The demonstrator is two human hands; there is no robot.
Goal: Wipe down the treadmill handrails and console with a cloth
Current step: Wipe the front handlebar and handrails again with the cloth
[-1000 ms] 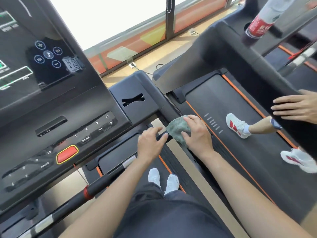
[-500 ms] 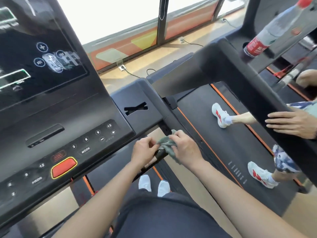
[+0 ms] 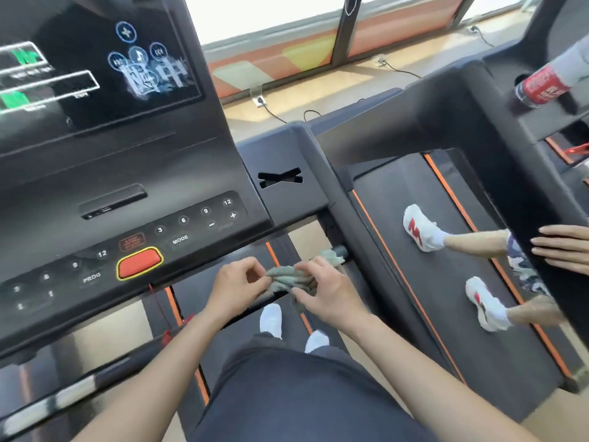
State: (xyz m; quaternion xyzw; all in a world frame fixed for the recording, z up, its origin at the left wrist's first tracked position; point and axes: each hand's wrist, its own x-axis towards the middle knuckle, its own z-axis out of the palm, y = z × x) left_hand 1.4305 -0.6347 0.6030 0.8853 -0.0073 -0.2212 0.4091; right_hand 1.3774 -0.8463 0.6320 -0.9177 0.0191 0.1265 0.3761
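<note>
**One cloth, two hands, bunched up on the handrail**

The left hand [image 3: 237, 287] is pinching the left end of the cloth [image 3: 288, 279] between thumb and curled fingertips. The right hand [image 3: 330, 296] is gripping the rest, its fingers curling over the top. There is just one cloth, grey-green, and it is bunching into a ropey wad between the two hands. Its long axis is running left to right and climbing slightly toward the far right. There its tip is lying over the dark handrail [image 3: 340, 250], and a loose fold is hanging below the right hand. The handrail is slanting up from lower left to upper right, its end pointing at the upright by the console's right edge.

All of this is sitting just below the lower right corner of the console [image 3: 197, 173]. It is near the single red button [image 3: 139, 262] but not touching it. One screen [image 3: 95, 59] is glowing above.

Down between the forearms, two white shoes [image 3: 271, 317] are showing. On the neighbouring treadmill [image 3: 430, 314], two white-and-red shoes [image 3: 420, 228] are standing on the belt. Another person's hand [image 3: 561, 248] is lying flat, fingers straight, on that machine's black arm. One bottle [image 3: 541, 86] with a red label is sitting at the far right corner.
</note>
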